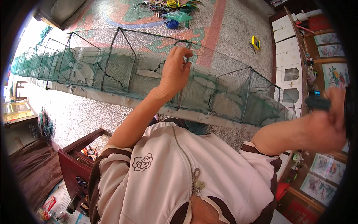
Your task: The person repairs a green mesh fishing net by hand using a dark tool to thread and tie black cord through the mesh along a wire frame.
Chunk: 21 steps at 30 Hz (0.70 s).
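A long green mesh net cage (117, 74), stretched over a row of dark rectangular frames, runs across in front of me from far left to right. My left hand (176, 72) is at its upper edge near the middle, with thumb and fingers pinched on the netting beside a frame corner. Out at the far right, my right hand (324, 128) is raised away from the cage and blurred. Its fingers are closed round a dark green oblong tool (317, 103), whose exact kind I cannot make out. Any thread between the two hands is too fine to see.
A pale board (194, 116) lies under the cage. On the patterned floor beyond are a heap of straps and cords (175, 11), a blue roll (172, 24) and a yellow-framed device (255, 42). White cabinets (287, 52) line the right; a dark red wooden chair (74, 160) stands lower left.
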Available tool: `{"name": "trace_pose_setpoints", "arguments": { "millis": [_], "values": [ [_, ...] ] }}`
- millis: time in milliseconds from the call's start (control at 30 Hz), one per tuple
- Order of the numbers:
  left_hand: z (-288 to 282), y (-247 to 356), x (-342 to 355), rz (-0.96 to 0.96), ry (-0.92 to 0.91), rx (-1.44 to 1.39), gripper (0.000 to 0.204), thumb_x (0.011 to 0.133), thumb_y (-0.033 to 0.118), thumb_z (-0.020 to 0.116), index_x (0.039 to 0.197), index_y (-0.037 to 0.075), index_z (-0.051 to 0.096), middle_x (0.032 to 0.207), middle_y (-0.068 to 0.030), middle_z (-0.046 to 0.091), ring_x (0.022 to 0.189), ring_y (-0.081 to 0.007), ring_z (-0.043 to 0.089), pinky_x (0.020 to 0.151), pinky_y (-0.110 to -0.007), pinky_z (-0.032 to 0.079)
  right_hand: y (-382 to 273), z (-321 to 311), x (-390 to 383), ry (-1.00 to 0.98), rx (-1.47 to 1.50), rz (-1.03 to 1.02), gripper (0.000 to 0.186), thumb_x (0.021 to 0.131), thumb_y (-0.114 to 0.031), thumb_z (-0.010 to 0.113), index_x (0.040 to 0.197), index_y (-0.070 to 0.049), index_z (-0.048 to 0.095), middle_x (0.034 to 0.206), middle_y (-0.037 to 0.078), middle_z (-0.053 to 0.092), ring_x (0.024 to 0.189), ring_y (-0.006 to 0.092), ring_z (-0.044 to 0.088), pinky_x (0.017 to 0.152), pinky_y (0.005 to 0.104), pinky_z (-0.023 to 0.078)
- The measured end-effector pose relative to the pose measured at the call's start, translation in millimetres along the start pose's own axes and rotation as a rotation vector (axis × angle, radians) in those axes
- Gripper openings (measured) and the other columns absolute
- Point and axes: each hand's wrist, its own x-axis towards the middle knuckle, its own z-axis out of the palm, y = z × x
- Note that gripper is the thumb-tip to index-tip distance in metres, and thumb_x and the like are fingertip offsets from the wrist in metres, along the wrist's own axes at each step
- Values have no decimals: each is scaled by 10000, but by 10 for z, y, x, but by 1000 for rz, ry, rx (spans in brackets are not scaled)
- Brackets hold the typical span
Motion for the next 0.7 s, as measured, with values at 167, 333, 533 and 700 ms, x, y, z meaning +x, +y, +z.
{"name": "trace_pose_setpoints", "arguments": {
  "millis": [167,333,533,700],
  "values": [
    [-80,52,-60,-55,41,169,223,736,-31,660,913,36,541,861,-69,498,707,-191,491,652,-316,438,1176,92,-302,10,-841,277,135,905,-154,576,976,-45,609,811,16,579,615,83,488,539,208,375],
    [-89,123,-85,-74,46,209,201,734,3,689,888,32,564,871,-71,508,707,-195,500,653,-317,442,1801,-155,-584,-346,-1268,431,113,842,-157,634,891,-60,665,808,51,584,759,213,567,681,311,458],
    [-90,73,-118,-112,70,208,234,755,55,708,966,40,607,882,-67,516,721,-181,514,674,-301,457,2113,-205,-769,-436,-1360,373,99,800,-173,661,841,-85,680,824,40,581,860,235,558,724,363,470],
    [-85,-5,-134,-297,37,55,328,765,170,736,1006,-10,604,926,-91,503,762,-196,522,688,-332,462,2293,-202,-865,-356,-1272,427,113,789,-167,676,857,-76,666,824,48,579,855,250,557,727,374,474]
  ]
}}
